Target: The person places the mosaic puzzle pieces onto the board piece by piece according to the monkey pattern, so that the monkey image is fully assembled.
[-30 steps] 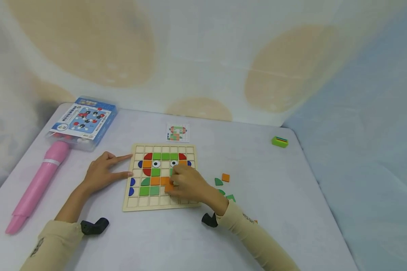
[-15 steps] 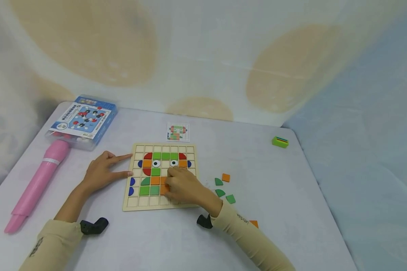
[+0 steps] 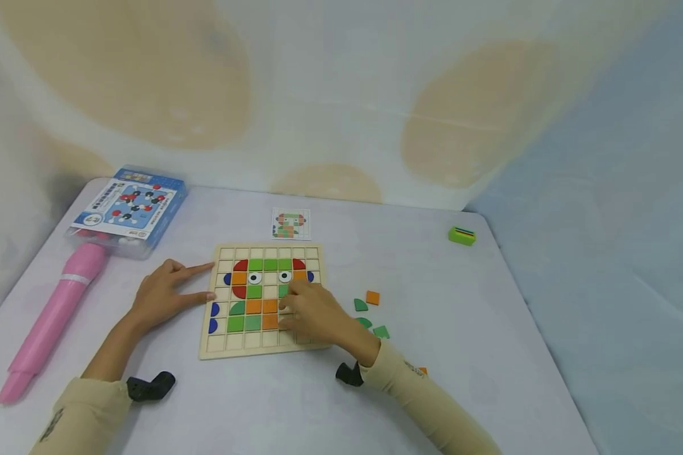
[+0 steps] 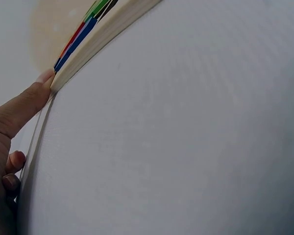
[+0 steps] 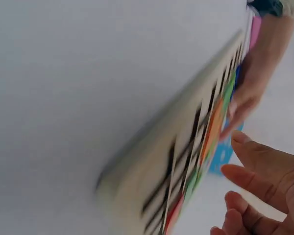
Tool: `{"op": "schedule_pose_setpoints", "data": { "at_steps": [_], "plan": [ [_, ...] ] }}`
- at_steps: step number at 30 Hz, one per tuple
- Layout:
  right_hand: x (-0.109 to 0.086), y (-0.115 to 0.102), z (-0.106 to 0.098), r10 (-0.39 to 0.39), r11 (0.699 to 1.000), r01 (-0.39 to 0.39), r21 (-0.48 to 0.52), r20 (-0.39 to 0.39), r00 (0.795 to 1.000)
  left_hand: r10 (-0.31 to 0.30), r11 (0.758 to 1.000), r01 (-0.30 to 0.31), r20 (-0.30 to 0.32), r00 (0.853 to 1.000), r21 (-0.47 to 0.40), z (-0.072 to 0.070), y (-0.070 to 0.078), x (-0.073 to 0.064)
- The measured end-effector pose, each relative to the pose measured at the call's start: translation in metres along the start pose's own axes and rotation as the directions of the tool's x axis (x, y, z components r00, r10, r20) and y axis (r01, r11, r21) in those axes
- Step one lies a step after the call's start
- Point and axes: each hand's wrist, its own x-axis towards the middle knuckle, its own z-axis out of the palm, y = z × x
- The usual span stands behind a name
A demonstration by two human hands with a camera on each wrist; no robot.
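A wooden grid board (image 3: 217, 343) lies on the table, with red, green, orange and blue tiles and two eye tiles set in its cells. My left hand (image 3: 162, 294) rests at the board's left edge, index finger and thumb stretched out against it. Over the right half of the board is my right hand (image 3: 319, 313), its fingertips just right of an orange square tile (image 3: 270, 321) that sits in a cell. The right wrist view shows thumb (image 5: 257, 149) and index finger apart, nothing between them. Part of the board is hidden under this hand.
Right of the board lie loose tiles: an orange square (image 3: 372, 297), a green quarter-circle (image 3: 361, 304) and several more. Behind it is a pattern card (image 3: 291, 224). A boxed molecule set (image 3: 131, 208) and pink tube-shaped object (image 3: 54, 322) stand left, a small green block (image 3: 461, 236) far right.
The orange square tile, earlier tilted in my right fingers, now lies in its cell. My right hand has let go of it and its fingers have parted. The left hand stays at the edge.
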Motion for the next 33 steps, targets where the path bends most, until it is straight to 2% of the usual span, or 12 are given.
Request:
{"op": "schedule_pose_setpoints", "data": {
  "at_steps": [6,9,12,17,27,33],
  "plan": [
    [-0.035,0.056,-0.018,0.122,0.991,-0.117,0.068,-0.066,0.990,-0.008,1.000,0.008,-0.006,1.000,0.020,-0.004,-0.006,-0.004],
    [-0.055,0.079,-0.019,0.150,0.984,-0.143,0.106,-0.058,0.987,-0.006,1.000,0.006,-0.005,1.000,0.014,-0.006,-0.008,-0.005],
    [-0.073,0.093,-0.018,0.166,0.978,-0.159,0.132,-0.044,0.985,0.000,1.000,0.000,0.000,1.000,0.003,-0.007,-0.008,-0.004],
    [-0.084,0.099,-0.016,0.186,0.976,-0.178,0.125,-0.053,0.981,0.006,1.000,-0.006,-0.005,1.000,-0.003,-0.006,-0.009,-0.004],
    [-0.078,0.099,-0.006,0.191,0.980,-0.188,0.063,-0.052,0.980,0.012,0.999,-0.012,0.013,1.000,-0.030,0.003,-0.006,0.001],
    [-0.067,0.089,-0.008,0.151,0.988,-0.151,0.007,-0.100,0.983,0.026,0.999,-0.026,-0.012,1.000,-0.021,0.005,-0.007,0.001]
  ]
}}
